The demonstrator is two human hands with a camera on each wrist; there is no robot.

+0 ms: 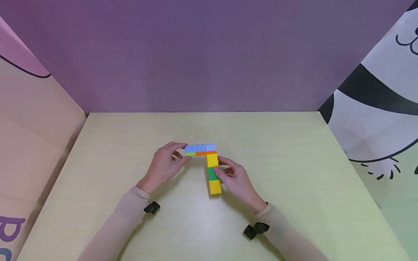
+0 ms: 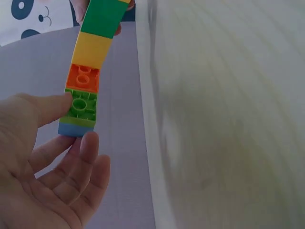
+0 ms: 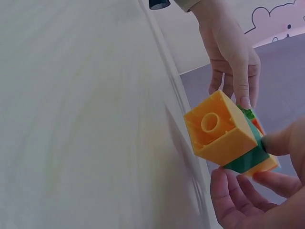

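Note:
Both hands hold one joined toy brick assembly (image 1: 213,174) shaped like an upside-down L. Its stem stacks yellow, green and yellow bricks; its top arm has blue bricks (image 1: 196,148) over thin orange and lime green ones. My left hand (image 1: 164,165) pinches the arm's left end, thumb on the lime green brick (image 2: 80,105), fingers by the blue. My right hand (image 1: 237,177) grips the stem around the green brick (image 1: 212,173). The hollow underside of the end yellow brick (image 3: 209,123) faces the right wrist camera.
Beneath the hands spreads a pale wooden table (image 1: 310,174). A purple panel (image 1: 202,58) rises behind it, with cartoon-printed walls at both sides. Small black cameras (image 1: 152,207) sit on the wrists.

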